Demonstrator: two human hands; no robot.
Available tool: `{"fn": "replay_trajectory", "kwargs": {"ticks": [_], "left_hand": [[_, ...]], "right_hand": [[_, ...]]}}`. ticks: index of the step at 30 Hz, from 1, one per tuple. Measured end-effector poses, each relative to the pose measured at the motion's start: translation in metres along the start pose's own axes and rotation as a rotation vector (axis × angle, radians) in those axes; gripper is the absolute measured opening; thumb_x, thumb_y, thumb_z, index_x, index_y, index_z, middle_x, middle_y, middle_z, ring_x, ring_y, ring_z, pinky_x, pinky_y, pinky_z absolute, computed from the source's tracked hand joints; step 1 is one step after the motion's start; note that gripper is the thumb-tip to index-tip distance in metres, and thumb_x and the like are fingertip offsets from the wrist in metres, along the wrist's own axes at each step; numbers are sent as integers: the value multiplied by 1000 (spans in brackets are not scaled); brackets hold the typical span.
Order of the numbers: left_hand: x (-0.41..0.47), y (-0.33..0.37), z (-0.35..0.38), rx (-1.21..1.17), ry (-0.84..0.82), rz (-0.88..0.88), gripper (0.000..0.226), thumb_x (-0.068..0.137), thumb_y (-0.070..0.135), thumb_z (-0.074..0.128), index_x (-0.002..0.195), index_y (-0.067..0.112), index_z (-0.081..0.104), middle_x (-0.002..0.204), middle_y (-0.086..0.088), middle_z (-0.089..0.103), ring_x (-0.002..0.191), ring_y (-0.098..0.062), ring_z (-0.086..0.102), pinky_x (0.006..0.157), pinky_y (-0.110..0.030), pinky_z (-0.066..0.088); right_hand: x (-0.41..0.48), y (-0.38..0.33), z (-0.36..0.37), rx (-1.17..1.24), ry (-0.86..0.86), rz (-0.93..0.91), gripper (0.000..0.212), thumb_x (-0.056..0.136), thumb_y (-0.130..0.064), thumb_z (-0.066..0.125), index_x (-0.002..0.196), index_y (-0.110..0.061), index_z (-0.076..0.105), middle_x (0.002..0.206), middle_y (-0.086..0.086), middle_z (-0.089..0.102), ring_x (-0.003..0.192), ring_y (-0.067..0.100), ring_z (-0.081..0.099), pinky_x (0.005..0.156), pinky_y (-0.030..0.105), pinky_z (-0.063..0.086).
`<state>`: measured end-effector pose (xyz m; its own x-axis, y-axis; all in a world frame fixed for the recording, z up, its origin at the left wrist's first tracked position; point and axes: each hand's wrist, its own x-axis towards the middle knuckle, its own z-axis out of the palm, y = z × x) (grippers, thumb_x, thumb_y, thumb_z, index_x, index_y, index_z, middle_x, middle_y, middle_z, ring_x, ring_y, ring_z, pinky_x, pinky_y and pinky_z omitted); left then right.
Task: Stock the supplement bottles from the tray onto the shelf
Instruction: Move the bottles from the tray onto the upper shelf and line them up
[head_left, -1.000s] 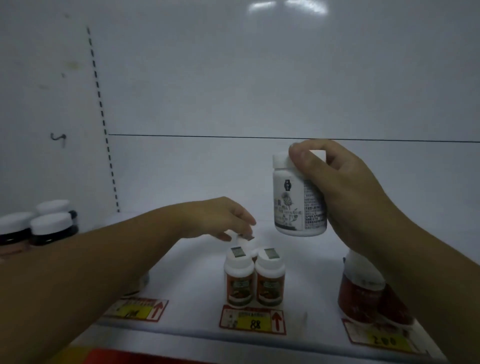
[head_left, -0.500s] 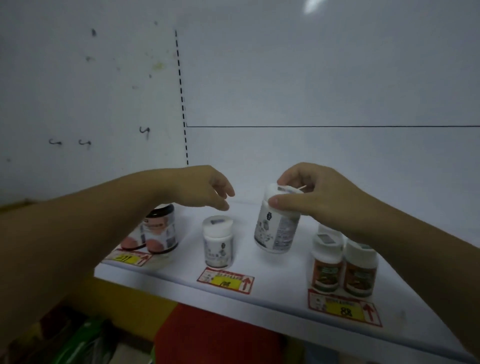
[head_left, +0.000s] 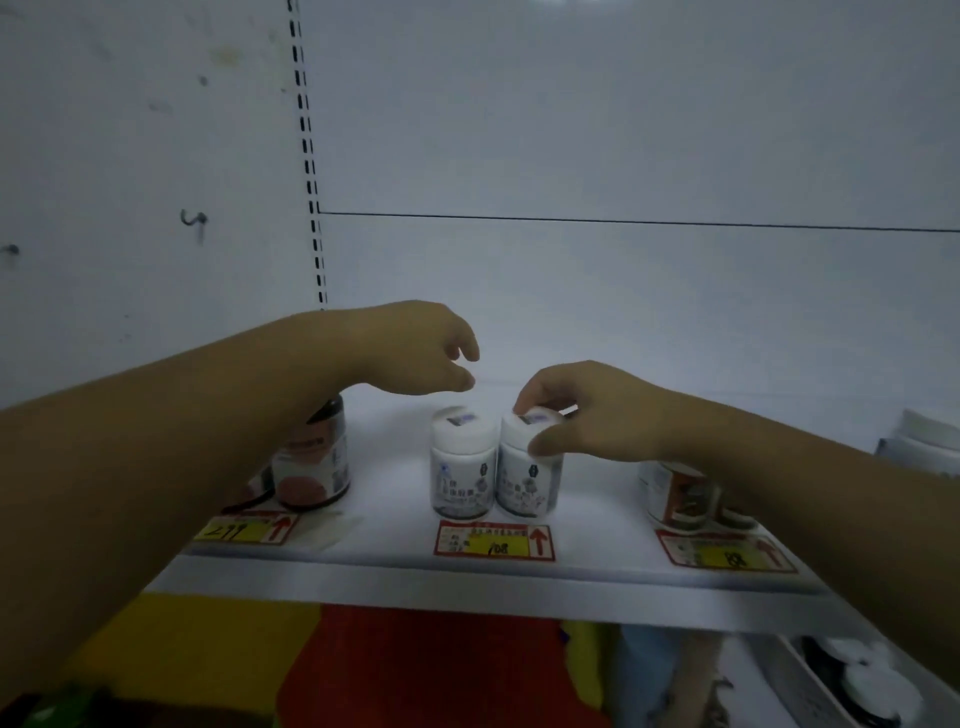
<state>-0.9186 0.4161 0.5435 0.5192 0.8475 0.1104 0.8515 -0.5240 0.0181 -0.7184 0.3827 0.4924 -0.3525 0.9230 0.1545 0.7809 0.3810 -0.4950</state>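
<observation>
Two white supplement bottles stand side by side on the white shelf (head_left: 395, 525), behind the "108" price tag (head_left: 494, 541). My right hand (head_left: 587, 415) grips the cap of the right white bottle (head_left: 524, 478), which rests upright on the shelf. The left white bottle (head_left: 462, 467) stands free beside it, touching or nearly so. My left hand (head_left: 415, 348) hovers above and behind the left bottle, fingers curled loosely and holding nothing. The tray (head_left: 852, 686) shows at the bottom right, with white-capped bottles in it.
Dark-capped jars (head_left: 311, 462) stand at the left behind the "299" tag, partly hidden by my left forearm. Brown-labelled bottles (head_left: 680, 493) stand at the right under my right forearm. A white container (head_left: 924, 436) sits at the far right. Red and yellow goods lie below the shelf.
My right hand has lowered the white bottle onto the shelf, upright next to the other white bottle. My left hand stayed above them. The view shifted left and down.
</observation>
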Motion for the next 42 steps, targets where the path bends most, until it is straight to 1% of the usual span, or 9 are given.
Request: {"fn": "replay_trajectory", "kwargs": {"ticks": [5, 9, 12, 17, 24, 28, 31, 35, 42], "left_hand": [[10, 1, 0, 7, -2, 26, 46, 90, 43, 52, 131, 24, 48, 133, 0, 52, 117, -17, 49, 88, -25, 34], [22, 17, -14, 43, -3, -12, 61, 91, 53, 43, 143, 24, 32, 153, -1, 32, 136, -22, 34, 109, -35, 27], [33, 43, -25, 80, 25, -24, 71, 89, 61, 36, 148, 25, 19, 159, -1, 15, 146, -21, 8, 118, -46, 11], [43, 110, -24, 198, 11, -46, 81, 79, 77, 13, 148, 36, 2, 160, -1, -11, 146, -25, -10, 113, -59, -3], [35, 232, -4, -3, 101, 97, 72, 88, 64, 33, 147, 24, 23, 157, -3, 22, 144, -23, 19, 115, -44, 16], [11, 309, 19, -224, 265, 280, 44, 88, 49, 50, 123, 25, 60, 124, 2, 64, 106, -14, 57, 91, -30, 42], [-7, 359, 54, -207, 81, 396, 30, 84, 46, 56, 101, 27, 72, 101, 7, 72, 91, -12, 63, 84, -31, 50], [-12, 408, 110, -133, -239, 442, 29, 84, 43, 59, 101, 24, 72, 75, 16, 65, 76, -9, 59, 68, -20, 44], [18, 426, 192, -110, -398, 324, 35, 89, 34, 54, 118, 16, 64, 120, -4, 64, 101, -19, 58, 88, -24, 45]], "right_hand": [[-7, -2, 2, -78, 20, -12, 37, 83, -46, 60, 117, -33, 56, 131, -6, 55, 111, 13, 54, 97, 33, 45], [-15, 10, -28, -532, 139, -14, 60, 89, -55, 44, 141, -27, 35, 156, -2, 25, 141, 17, 24, 112, 34, 22], [-29, 21, -58, -698, 84, 76, 70, 90, -57, 40, 148, -24, 20, 160, 3, 8, 147, 19, 3, 117, 39, 10], [-80, 45, -87, -809, 120, 117, 72, 91, -60, 34, 149, -24, 12, 160, 6, 3, 147, 24, -3, 118, 45, 2], [-202, 90, -110, -766, 140, 85, 71, 91, -56, 38, 149, -22, 16, 160, 6, 7, 147, 22, -1, 117, 41, 3], [-285, 119, -110, -805, 131, -68, 61, 90, -48, 47, 141, -17, 36, 152, 7, 33, 143, 24, 21, 113, 39, 23], [-348, 151, -97, -813, 40, -98, 54, 89, -45, 47, 135, -15, 46, 143, 7, 47, 137, 24, 34, 102, 42, 41], [-412, 204, -73, -708, -24, 76, 55, 90, -49, 44, 138, -22, 41, 143, 4, 47, 136, 21, 35, 101, 40, 41], [-446, 281, -39, -506, -20, 277, 50, 90, -42, 49, 135, -21, 44, 137, 3, 49, 124, 21, 43, 96, 32, 39]]}}
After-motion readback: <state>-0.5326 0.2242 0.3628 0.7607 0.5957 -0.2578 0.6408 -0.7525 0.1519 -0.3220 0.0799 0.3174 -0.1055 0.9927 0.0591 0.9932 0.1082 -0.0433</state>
